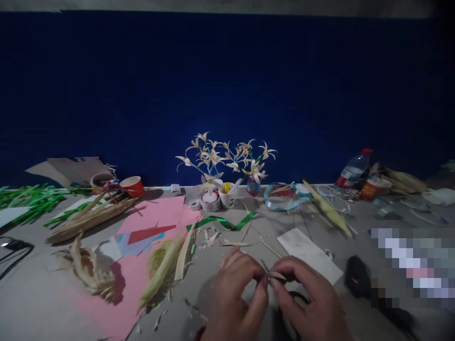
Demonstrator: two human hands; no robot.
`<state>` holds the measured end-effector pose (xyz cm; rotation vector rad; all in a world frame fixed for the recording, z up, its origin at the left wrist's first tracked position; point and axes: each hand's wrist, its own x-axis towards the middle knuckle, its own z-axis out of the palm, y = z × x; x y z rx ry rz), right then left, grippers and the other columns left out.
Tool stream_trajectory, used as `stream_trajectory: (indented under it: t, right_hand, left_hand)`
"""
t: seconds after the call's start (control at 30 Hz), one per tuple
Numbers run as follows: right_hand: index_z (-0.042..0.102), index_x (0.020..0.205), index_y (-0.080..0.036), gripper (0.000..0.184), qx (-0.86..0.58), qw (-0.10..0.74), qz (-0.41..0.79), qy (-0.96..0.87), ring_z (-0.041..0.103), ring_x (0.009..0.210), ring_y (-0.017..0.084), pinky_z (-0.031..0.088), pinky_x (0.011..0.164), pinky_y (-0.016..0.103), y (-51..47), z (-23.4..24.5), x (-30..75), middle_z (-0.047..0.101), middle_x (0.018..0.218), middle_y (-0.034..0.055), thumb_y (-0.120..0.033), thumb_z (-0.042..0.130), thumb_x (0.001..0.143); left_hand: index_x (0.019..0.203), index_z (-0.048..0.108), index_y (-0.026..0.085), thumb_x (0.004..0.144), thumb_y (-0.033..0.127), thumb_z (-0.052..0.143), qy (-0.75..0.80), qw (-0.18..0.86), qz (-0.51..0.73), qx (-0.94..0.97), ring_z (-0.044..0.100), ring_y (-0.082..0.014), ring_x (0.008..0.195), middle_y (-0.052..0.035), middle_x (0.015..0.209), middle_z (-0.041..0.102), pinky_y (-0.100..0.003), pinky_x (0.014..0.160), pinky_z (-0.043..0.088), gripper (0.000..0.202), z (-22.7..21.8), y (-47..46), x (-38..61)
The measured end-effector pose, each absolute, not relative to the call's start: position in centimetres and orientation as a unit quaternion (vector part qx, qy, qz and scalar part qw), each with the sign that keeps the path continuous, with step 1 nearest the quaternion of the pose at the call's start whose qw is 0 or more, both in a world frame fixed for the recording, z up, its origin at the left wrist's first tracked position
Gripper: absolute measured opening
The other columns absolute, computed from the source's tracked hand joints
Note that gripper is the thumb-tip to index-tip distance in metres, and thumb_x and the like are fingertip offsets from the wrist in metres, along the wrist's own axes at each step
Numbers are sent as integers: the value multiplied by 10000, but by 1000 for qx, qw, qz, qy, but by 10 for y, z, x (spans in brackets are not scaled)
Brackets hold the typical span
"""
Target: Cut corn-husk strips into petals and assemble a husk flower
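You had both hands low at the near edge of the worktop (42, 303): your left hand (234, 296) and right hand (305, 298) were closed in a pinch, fingertips meeting on one small husk strip (275, 274) held just above the surface between them. A thin dark sliver stood up from the pinch; what it was could not be told. Judged from the layout, the work was well advanced but not finished. A spray of husk flowers (227, 158) stood complete in small cups at the back centre against the blue backdrop (227, 85), while raw stock remained: a corn ear in its husk (163, 270) lying on the pink paper (156, 215) to your left, a bundle of dried husks (88, 218) beyond it, and trimmings (213, 237) scattered ahead of your left hand. The strip in hand looked like one more petal in preparation. Clearance was tight. A white card (309, 253) lay just beyond your right hand, a black tool (357, 277) sat near on the right, and a dark object lay partly hidden beneath your hands. A green ribbon (227, 221) crossed the middle ground. The only open room noted was the bare grey surface at the near left.
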<state>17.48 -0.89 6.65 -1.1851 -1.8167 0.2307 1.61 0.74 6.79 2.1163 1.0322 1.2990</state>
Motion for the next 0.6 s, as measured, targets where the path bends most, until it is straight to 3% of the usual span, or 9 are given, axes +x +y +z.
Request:
stream_trajectory:
  t: [0.3, 0.47, 0.6]
  right_hand:
    - [580, 731, -239, 137, -494, 447, 82, -742, 641, 590, 151, 517, 569, 242, -6, 68, 174, 662, 651, -29, -120, 548, 791]
    - [595, 796, -247, 86, -533, 472, -11, -702, 654, 627, 173, 515, 612, 275, -4, 68, 195, 679, 702, -10, -180, 571, 843]
    - [605, 885, -248, 108, -504, 440, 23, -743, 667, 725, 182, 530, 666, 277, -8, 75, 194, 696, 807, 4, -169, 581, 816]
  left_hand:
    - [738, 524, 210, 750, 31, 538, 367, 138, 461, 796, 602, -154, 686, 11, 684, 607, -447, 983, 389, 179, 67, 4, 12]
    - [719, 485, 216, 747, 33, 504, 381, 137, 489, 773, 586, -153, 667, 24, 661, 573, -444, 955, 389, 186, 65, 1, 12]
    - [737, 483, 218, 750, 34, 507, 380, 133, 470, 785, 590, -158, 672, 22, 673, 587, -439, 951, 393, 186, 66, 1, 11]
